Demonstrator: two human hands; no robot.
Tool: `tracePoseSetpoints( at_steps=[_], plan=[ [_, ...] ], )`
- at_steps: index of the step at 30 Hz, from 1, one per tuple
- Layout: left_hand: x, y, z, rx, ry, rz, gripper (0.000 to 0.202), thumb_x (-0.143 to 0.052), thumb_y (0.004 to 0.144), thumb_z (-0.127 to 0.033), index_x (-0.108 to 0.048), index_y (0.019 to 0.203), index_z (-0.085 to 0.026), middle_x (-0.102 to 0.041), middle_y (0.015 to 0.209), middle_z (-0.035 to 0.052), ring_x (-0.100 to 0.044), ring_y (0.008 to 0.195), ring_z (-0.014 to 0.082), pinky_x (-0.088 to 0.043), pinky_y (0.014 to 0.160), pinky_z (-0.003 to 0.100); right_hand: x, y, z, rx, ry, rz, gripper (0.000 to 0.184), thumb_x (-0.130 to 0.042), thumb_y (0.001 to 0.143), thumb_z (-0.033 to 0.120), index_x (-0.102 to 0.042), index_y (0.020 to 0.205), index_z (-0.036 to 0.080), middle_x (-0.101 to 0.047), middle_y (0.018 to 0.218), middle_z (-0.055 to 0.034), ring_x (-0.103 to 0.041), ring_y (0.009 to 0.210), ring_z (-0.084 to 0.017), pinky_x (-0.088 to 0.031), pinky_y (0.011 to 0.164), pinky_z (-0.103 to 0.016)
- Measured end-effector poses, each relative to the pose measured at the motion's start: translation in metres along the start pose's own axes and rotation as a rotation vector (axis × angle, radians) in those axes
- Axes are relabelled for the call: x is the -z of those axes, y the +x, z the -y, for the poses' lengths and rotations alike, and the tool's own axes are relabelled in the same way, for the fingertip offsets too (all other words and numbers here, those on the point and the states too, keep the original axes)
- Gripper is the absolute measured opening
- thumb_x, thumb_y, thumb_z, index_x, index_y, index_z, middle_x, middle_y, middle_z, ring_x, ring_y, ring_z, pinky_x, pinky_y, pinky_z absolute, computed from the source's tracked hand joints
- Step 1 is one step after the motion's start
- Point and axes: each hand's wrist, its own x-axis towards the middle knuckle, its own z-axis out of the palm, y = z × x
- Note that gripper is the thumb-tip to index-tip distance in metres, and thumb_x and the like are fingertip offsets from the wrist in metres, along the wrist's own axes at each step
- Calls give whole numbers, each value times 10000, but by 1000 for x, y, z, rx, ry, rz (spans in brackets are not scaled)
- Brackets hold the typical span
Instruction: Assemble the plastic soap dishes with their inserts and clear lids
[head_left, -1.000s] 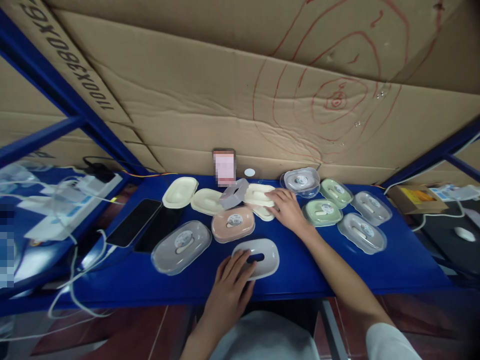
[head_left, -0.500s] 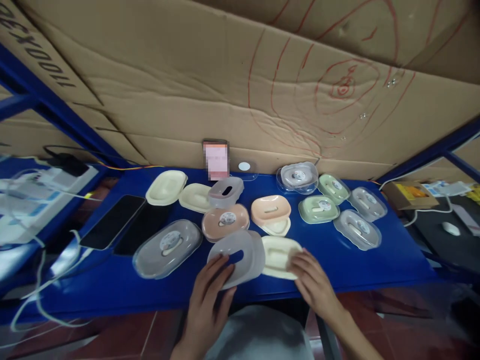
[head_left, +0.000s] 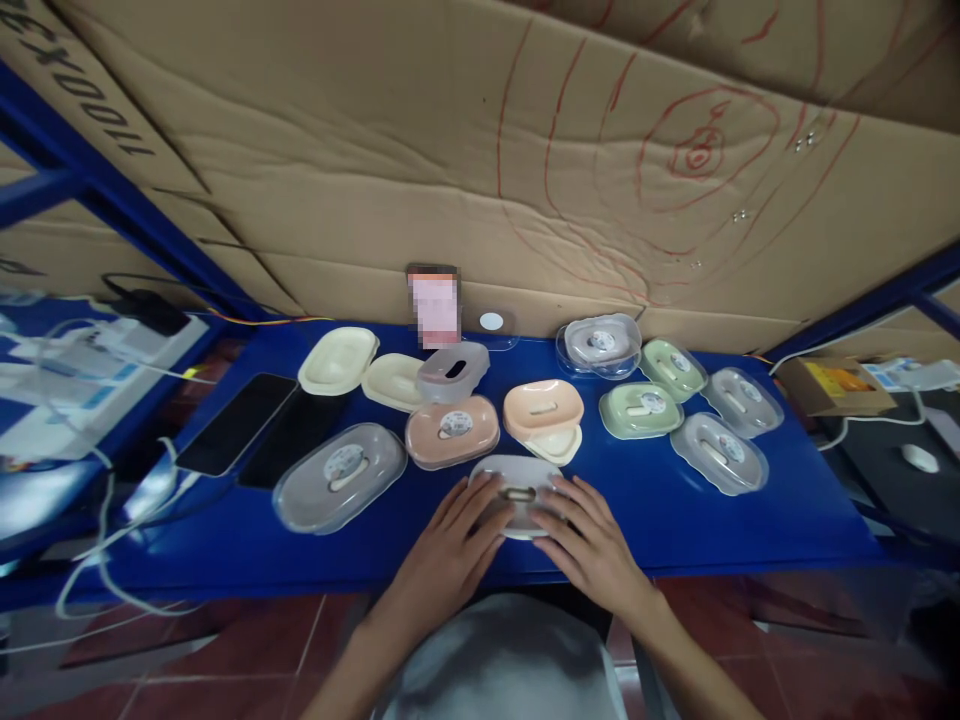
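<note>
A translucent grey soap dish tray [head_left: 519,470] with a slot in its middle sits at the front of the table. My left hand [head_left: 466,525] grips its left side, fingers curled over the rim. From the right, my right hand [head_left: 589,530] holds the other end the same way. The pale cream base is now hidden under the grey tray and my fingers. Just behind are a peach soap dish tray [head_left: 544,402], overlapping a cream piece [head_left: 561,444], and a labelled peach soap dish [head_left: 452,432].
Left stands a large labelled grey soap dish [head_left: 341,478], beside two black phones. Cream bases [head_left: 339,360] and another grey tray [head_left: 453,370] lie behind. Labelled green soap dishes [head_left: 641,410] and grey ones [head_left: 721,455] are at right. A screen [head_left: 436,308] leans on the cardboard wall [head_left: 337,150].
The grey tray, held tilted in my left hand before, has moved right onto the cream base. My right hand has shifted from the base's edge to the tray's right side.
</note>
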Motion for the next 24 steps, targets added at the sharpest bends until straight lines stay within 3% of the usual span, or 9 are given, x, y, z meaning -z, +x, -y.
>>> tracePoseSetpoints(
  at_steps=[3,7,11,13,16,19,22,24],
  plan=[
    [-3,4,3,-44,-22,44,378,-591,1056,-236,-622,1433,-228,-536,1626,96,-433,1565,287,-469,1240,516,-2,0,2,-24,32,-51,296,-671,1037,281,-685,1329,237,-742,1283,-104,-662,1308,-278,-549,1161,-553],
    [-9,2,3,-69,-11,19,332,-570,1055,-172,-664,1370,-221,-614,1551,89,-510,1510,276,-504,1212,516,-7,-8,6,-8,41,-18,322,-630,1055,243,-671,1373,213,-741,1297,-105,-627,1371,-269,-543,1179,-543],
    [-10,-4,1,-61,-15,-15,368,-558,1056,-158,-639,1410,-222,-593,1573,92,-505,1513,277,-538,1176,503,14,-3,-4,52,26,78,432,-607,1068,297,-599,1495,228,-710,1399,-95,-586,1433,-261,-492,1224,-550],
    [-9,-6,-1,-28,-23,-34,374,-571,1056,-191,-631,1423,-226,-556,1602,110,-505,1511,295,-559,1149,504,35,12,-25,22,-9,15,480,-596,1072,337,-557,1544,261,-689,1437,-98,-590,1426,-276,-485,1221,-567],
    [-7,-8,-3,34,-69,-78,357,-612,1044,-242,-648,1399,-242,-473,1656,138,-474,1528,332,-560,1142,524,62,53,-77,-225,-162,-213,513,-610,1066,384,-528,1566,299,-580,1562,-128,-527,1477,-325,-463,1210,-592],
    [-5,-8,-5,92,-131,-109,316,-635,1031,-236,-672,1344,-265,-419,1681,131,-430,1555,340,-543,1162,535,69,100,-134,-360,-294,-242,768,-728,952,616,-515,1580,228,-390,1689,-216,-354,1562,-473,-342,1219,-722],
    [-6,-6,-4,119,-169,-131,307,-634,1030,-220,-669,1329,-281,-424,1672,117,-422,1561,330,-546,1162,528,65,127,-167,-359,-275,-202,646,-706,981,590,-617,1484,194,-559,1556,-209,-495,1476,-448,-426,1174,-694],
    [-8,-7,-2,129,-198,-157,311,-642,1028,-218,-658,1332,-279,-436,1660,116,-429,1557,322,-548,1164,517,64,126,-167,-343,-248,-220,519,-634,1049,511,-640,1454,187,-613,1496,-185,-532,1458,-389,-462,1186,-630]
  ],
)
